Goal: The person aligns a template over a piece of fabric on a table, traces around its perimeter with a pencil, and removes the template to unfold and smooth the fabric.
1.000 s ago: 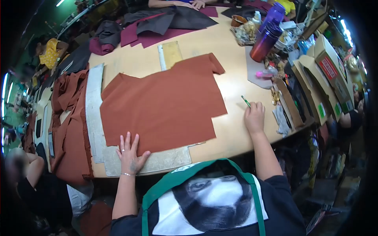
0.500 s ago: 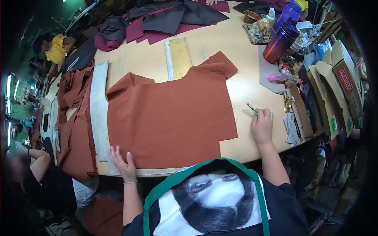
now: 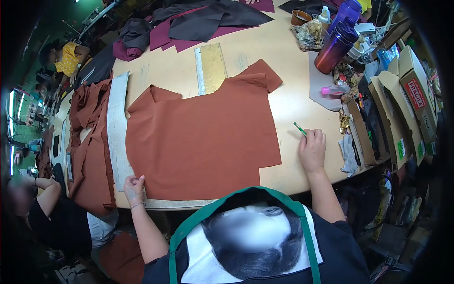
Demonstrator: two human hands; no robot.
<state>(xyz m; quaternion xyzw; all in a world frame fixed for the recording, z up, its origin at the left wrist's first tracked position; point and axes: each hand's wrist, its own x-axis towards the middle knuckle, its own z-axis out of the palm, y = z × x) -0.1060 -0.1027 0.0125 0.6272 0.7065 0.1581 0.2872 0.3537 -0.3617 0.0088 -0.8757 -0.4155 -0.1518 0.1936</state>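
Note:
A rust-brown cut fabric panel [image 3: 203, 142] lies spread on the table in front of me, with folded-over corners at its upper left and upper right. My left hand [image 3: 135, 190] pinches the panel's lower left edge between thumb and fingers. Off the panel's right side, my right hand [image 3: 312, 150] holds a green pencil [image 3: 300, 128] pointing up and left. A gold-and-white flat template [image 3: 211, 68] sticks out from behind the panel's neckline. Beneath the panel's front edge shows a pale strip [image 3: 179, 204].
Left of the panel lie a long pale ruler-like strip [image 3: 117, 123] and crumpled brown fabric [image 3: 90, 156]. Dark and maroon fabric [image 3: 203, 23] is heaped at the back. Bottles [image 3: 336, 46], a pink-capped bottle [image 3: 335, 90] and cardboard boxes [image 3: 402, 104] crowd the right. People sit at left.
My left hand has gone from spread fingers on the panel to a pinch at its lower left edge, slightly further left. My right hand stays in place with the pencil.

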